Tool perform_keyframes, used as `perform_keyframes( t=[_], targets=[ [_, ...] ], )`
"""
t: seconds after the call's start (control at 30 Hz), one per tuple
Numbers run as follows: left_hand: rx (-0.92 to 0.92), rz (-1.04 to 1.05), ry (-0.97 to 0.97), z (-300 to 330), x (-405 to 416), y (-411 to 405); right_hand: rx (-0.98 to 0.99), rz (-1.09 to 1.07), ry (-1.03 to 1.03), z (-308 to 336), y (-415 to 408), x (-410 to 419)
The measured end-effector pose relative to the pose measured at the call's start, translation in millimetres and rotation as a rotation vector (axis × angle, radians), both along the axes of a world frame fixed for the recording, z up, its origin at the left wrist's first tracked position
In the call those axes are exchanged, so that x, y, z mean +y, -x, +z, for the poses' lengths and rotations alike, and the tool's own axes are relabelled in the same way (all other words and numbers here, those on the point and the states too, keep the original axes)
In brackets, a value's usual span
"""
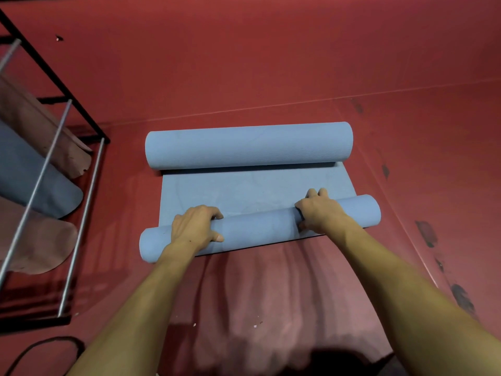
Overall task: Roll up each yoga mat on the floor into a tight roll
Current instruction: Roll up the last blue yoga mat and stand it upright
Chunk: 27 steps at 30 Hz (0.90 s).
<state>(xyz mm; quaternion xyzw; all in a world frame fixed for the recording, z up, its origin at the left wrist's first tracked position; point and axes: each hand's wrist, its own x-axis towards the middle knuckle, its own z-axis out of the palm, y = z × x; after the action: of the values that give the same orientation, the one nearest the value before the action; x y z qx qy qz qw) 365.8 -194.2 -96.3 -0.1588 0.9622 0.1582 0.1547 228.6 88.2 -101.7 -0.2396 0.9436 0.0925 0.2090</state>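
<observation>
Red padded floor (271, 63), crossed by a pale seam and marked along the right side with dark scuffs. Directly on it lies a blue yoga mat (252, 188), rolled at both its far and near ends with a flat stretch between them. At left stands a black-framed rack (67, 123) with silver rods, holding rolled mats in pinkish-brown and blue. A dark cable (46, 346) loops on the floor at lower left.
</observation>
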Motion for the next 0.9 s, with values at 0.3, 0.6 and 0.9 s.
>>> perform_keyframes(
  t=[0.3, 0.6, 0.9],
  targets=[
    [0.046, -0.011, 0.077, 3, 5, 7, -0.091, -0.058, 0.123, 4, -2, 0],
    [0.023, -0.011, 0.070, 1, 1, 12, 0.051, -0.008, 0.033, 0, -16, -5],
    [-0.083, -0.071, 0.028, 4, 3, 19, 0.041, -0.080, 0.075, -8, -21, -19]
  ],
)
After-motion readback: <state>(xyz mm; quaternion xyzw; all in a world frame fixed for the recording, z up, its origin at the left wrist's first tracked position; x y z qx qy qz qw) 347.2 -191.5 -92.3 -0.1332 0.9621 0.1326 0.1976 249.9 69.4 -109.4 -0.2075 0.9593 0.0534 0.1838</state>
